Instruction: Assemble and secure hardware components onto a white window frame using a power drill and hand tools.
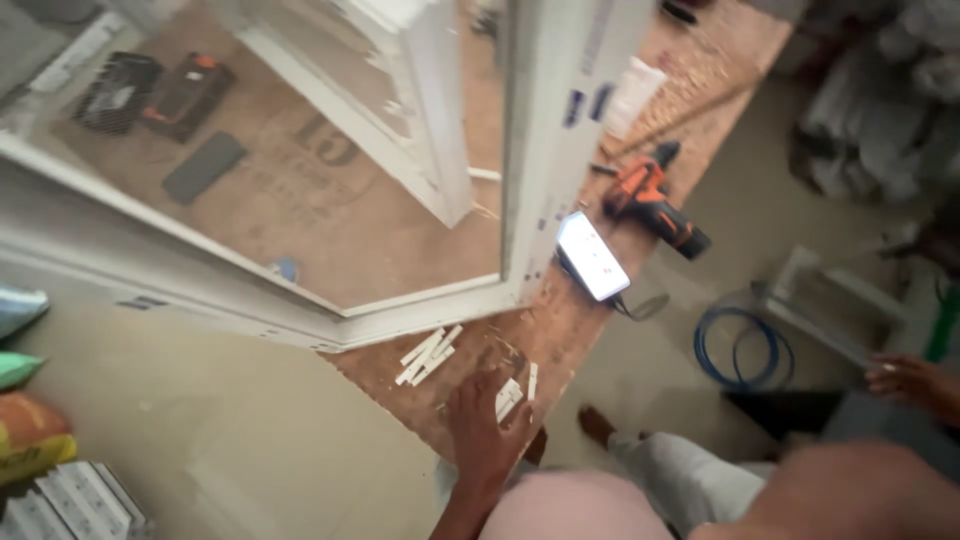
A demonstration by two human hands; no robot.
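White plastic strips [508,397] lie loose at the near edge of the bench [400,375]; left hand [482,425] rests on them, fingers [470,388] spread flat, gripping nothing; gathering step, calling for a pinch; right hand [905,378] hangs empty, far right; window frame [420,305] beyond.

One view only, from up on the head, looking steeply down and tilted at the wooden workbench [330,215]. Fairly near its front edge. White window frame [530,150] on the workbench fills the upper left.

Beige floor [230,440], brown workbench [330,215], daylight
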